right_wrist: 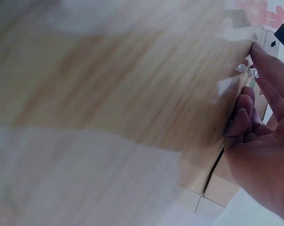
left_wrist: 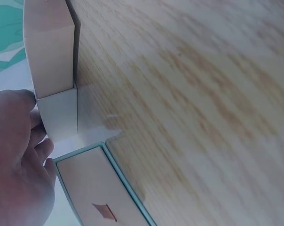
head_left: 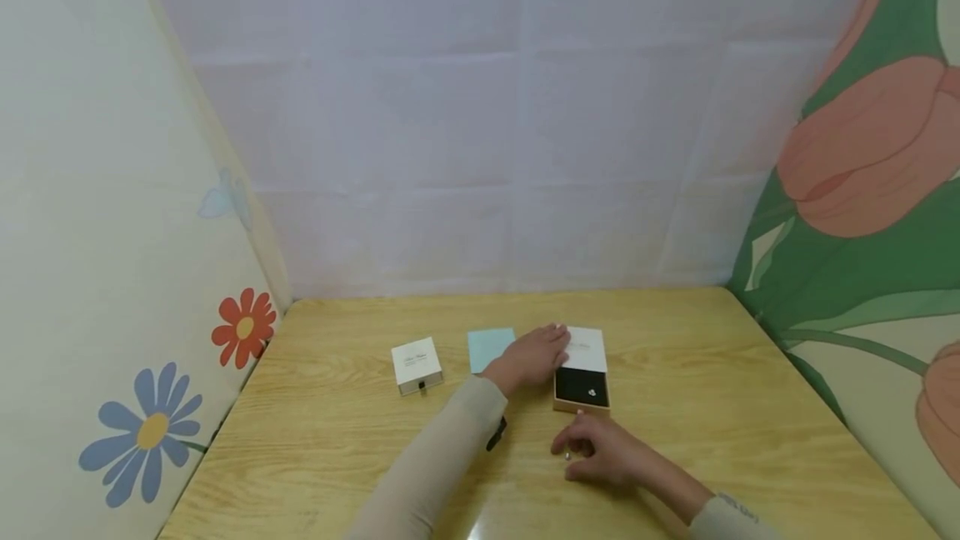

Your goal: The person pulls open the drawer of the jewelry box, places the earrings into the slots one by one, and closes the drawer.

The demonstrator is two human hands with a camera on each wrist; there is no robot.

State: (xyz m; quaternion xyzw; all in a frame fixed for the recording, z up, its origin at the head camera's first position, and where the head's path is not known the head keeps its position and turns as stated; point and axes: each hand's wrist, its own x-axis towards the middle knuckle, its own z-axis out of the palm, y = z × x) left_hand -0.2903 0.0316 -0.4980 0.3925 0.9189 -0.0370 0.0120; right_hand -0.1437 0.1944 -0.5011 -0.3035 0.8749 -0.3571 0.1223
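Note:
My left hand [head_left: 534, 357] grips the white sleeve of a jewelry box [head_left: 587, 350] at its left side. In the left wrist view, its fingers lie against the sleeve [left_wrist: 59, 113]. The drawer [head_left: 581, 408] is slid out toward me, and a sparkling earring [head_left: 592, 392] sits on its black insert. My right hand [head_left: 606, 450] is low in front of the drawer, thumb and forefinger apart. Between them is another small earring [head_left: 567, 456]; the right wrist view shows its sparkle [right_wrist: 253, 73] beside the fingers. Whether a finger touches it is unclear.
Partly behind my left hand lies a light-blue box [head_left: 489, 346]. Farther left, a second white box [head_left: 416, 363] with a small black pull tab rests on the wooden table [head_left: 337, 440]. Cloth panels stand at the back and both sides.

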